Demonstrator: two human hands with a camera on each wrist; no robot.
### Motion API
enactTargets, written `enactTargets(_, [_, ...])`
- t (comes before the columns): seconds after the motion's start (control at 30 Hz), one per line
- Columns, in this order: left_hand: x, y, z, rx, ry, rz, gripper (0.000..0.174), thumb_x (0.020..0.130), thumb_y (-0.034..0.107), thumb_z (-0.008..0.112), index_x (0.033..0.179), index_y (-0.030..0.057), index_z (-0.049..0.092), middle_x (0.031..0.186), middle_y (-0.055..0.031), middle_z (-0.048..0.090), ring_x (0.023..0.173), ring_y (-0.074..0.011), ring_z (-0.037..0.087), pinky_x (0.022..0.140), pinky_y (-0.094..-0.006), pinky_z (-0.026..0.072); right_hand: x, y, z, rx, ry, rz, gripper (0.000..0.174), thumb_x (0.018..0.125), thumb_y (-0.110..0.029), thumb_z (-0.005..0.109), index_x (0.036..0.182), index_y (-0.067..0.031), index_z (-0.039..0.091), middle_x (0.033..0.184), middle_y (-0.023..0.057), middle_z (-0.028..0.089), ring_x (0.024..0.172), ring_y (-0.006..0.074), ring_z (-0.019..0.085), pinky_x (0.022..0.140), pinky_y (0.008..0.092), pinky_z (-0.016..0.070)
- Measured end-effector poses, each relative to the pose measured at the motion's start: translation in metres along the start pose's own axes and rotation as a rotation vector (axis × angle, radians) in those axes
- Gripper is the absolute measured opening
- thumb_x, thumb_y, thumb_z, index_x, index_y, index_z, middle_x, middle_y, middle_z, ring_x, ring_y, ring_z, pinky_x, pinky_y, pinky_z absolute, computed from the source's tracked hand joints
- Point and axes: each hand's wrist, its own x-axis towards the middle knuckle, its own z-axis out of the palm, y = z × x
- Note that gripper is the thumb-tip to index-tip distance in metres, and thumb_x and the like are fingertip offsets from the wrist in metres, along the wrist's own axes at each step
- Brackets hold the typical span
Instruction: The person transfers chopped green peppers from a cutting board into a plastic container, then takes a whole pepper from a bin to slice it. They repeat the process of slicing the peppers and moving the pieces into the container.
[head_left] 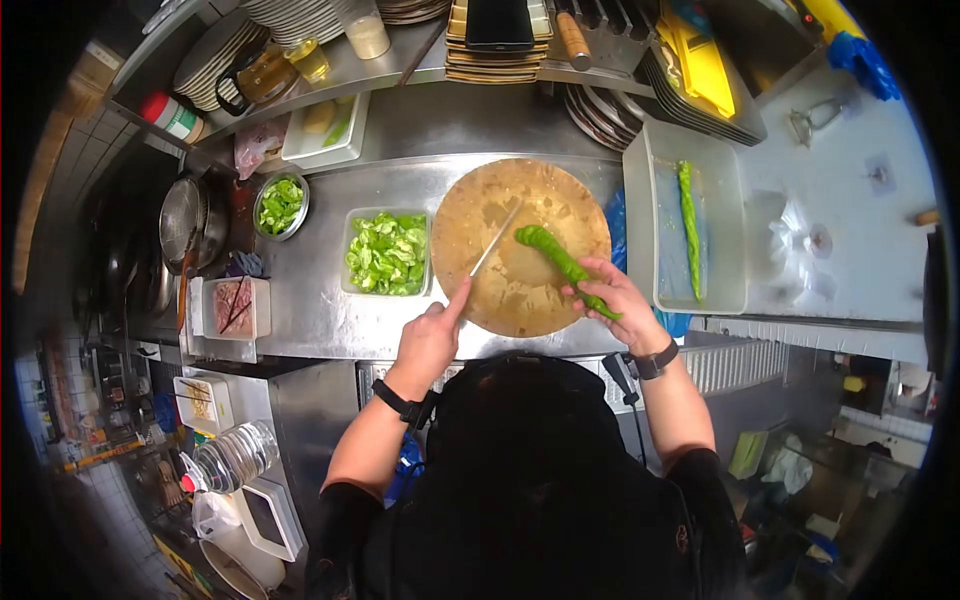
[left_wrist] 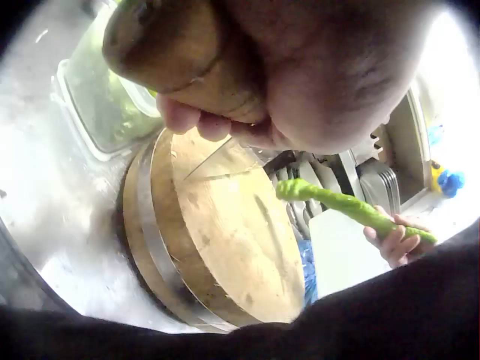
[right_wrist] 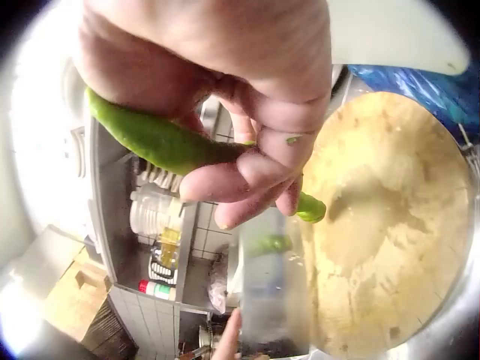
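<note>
A cleaver [head_left: 497,238] is held by its wooden handle [left_wrist: 187,67] in the left hand [head_left: 426,345], its blade over the round wooden chopping block [head_left: 480,305]. The right hand [head_left: 622,308] grips a long green pepper [head_left: 560,256] near one end, fingers curled round it, and the other end points over the block. In the right wrist view the pepper [right_wrist: 161,142] passes under the palm, and the broad blade [right_wrist: 274,285] stands beside the block. The left wrist view shows the pepper [left_wrist: 337,201] held up above the block.
Left of the block stands a tub of cut green pieces [head_left: 387,253], with a round bowl of similar pieces [head_left: 281,206] farther left. A clear bin [head_left: 735,250] on the right holds another long green pepper [head_left: 690,230]. Stacked plates and trays line the back shelf [head_left: 420,75].
</note>
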Motion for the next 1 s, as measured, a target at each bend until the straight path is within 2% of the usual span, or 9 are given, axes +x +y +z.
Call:
enactTargets(0.1, [0.017, 0.01, 0.0, 0.078, -0.008, 0.137, 0.086, 0.096, 0.001, 0.066, 0.176, 0.0238, 0.045, 0.087, -0.02, 0.069, 0.073, -0.0399, 0.074, 0.066, -0.0517, 0.0625, -0.005, -0.001, 0.001, 0.023, 0.02, 0.009, 0.046, 0.111, -0.01, 0.066, 0.154, -0.0096, 0.052, 0.12, 0.014, 0.08, 0.09, 0.015, 0.076, 0.073, 0.0259, 0.0582])
enactTargets(0.2, [0.032, 0.022, 0.003, 0.084, 0.039, 0.188, 0.087, 0.095, 0.0, 0.065, 0.176, 0.0236, 0.045, 0.088, -0.0205, 0.069, 0.071, -0.0382, 0.075, 0.063, -0.05, 0.0624, -0.005, 0.003, -0.002, 0.061, 0.029, 0.006, 0.044, 0.111, -0.01, 0.066, 0.153, -0.0089, 0.052, 0.119, 0.0146, 0.08, 0.089, 0.0154, 0.076, 0.072, 0.026, 0.0588])
enactTargets(0.3, [0.037, 0.031, 0.0, 0.104, -0.019, 0.168, 0.088, 0.094, -0.001, 0.064, 0.176, 0.0225, 0.044, 0.089, -0.0201, 0.069, 0.072, -0.039, 0.075, 0.066, -0.0507, 0.0629, -0.005, 0.006, -0.003, 0.113, 0.044, -0.004, 0.043, 0.111, -0.009, 0.065, 0.152, -0.0072, 0.053, 0.118, 0.0175, 0.08, 0.087, 0.0165, 0.076, 0.072, 0.0263, 0.06])
enactTargets(0.4, [0.024, 0.0, 0.023, 0.102, -0.016, 0.161, 0.088, 0.094, -0.001, 0.064, 0.176, 0.0228, 0.044, 0.087, -0.019, 0.068, 0.074, -0.04, 0.075, 0.069, -0.052, 0.063, 0.004, 0.011, -0.013, 0.221, 0.051, -0.013, 0.041, 0.111, -0.008, 0.064, 0.15, -0.0045, 0.053, 0.115, 0.0227, 0.08, 0.085, 0.0188, 0.077, 0.071, 0.027, 0.0629])
enactTargets(0.53, [0.008, -0.008, 0.005, 0.101, -0.14, 0.062, 0.09, 0.094, 0.0, 0.065, 0.177, 0.0251, 0.043, 0.088, -0.0189, 0.068, 0.076, -0.0406, 0.075, 0.071, -0.0527, 0.0635, 0.003, 0.013, -0.023, 0.402, 0.027, -0.015, 0.036, 0.111, -0.008, 0.064, 0.145, 0.0001, 0.056, 0.112, 0.0294, 0.08, 0.082, 0.0228, 0.08, 0.073, 0.0283, 0.0681])
enactTargets(0.67, [0.013, 0.004, 0.004, 0.055, -0.045, 0.101, 0.089, 0.095, 0.0, 0.065, 0.176, 0.0256, 0.044, 0.088, -0.0182, 0.068, 0.074, -0.0406, 0.074, 0.071, -0.0527, 0.0636, 0.013, 0.027, -0.038, 0.63, -0.109, 0.058, 0.031, 0.113, -0.011, 0.062, 0.139, 0.0057, 0.06, 0.114, 0.0336, 0.078, 0.083, 0.0241, 0.081, 0.075, 0.0284, 0.071])
enactTargets(0.73, [0.022, 0.02, 0.0, 0.04, 0.034, 0.167, 0.088, 0.095, 0.0, 0.065, 0.176, 0.0258, 0.044, 0.089, -0.0178, 0.068, 0.074, -0.0403, 0.073, 0.071, -0.0525, 0.0638, 0.017, 0.032, -0.037, 0.705, -0.128, 0.079, 0.033, 0.114, -0.013, 0.06, 0.138, 0.0085, 0.06, 0.117, 0.035, 0.077, 0.083, 0.0233, 0.081, 0.074, 0.0276, 0.0711])
enactTargets(0.87, [0.04, 0.041, 0.003, 0.149, -0.062, 0.17, 0.087, 0.095, 0.0, 0.063, 0.176, 0.0265, 0.045, 0.091, -0.0188, 0.069, 0.075, -0.0387, 0.075, 0.07, -0.0512, 0.0639, 0.025, 0.035, -0.036, 0.822, -0.153, 0.136, 0.035, 0.115, -0.016, 0.057, 0.137, 0.0114, 0.059, 0.124, 0.0371, 0.074, 0.082, 0.023, 0.081, 0.073, 0.0269, 0.071])
enactTargets(1.0, [0.025, 0.006, 0.02, 0.176, -0.095, 0.109, 0.088, 0.095, -0.002, 0.062, 0.176, 0.0263, 0.044, 0.092, -0.0197, 0.069, 0.076, -0.0395, 0.075, 0.071, -0.052, 0.0637, 0.031, 0.032, -0.039, 0.882, -0.174, 0.128, 0.035, 0.115, -0.015, 0.056, 0.136, 0.012, 0.059, 0.121, 0.0352, 0.075, 0.082, 0.0223, 0.08, 0.073, 0.0269, 0.071])
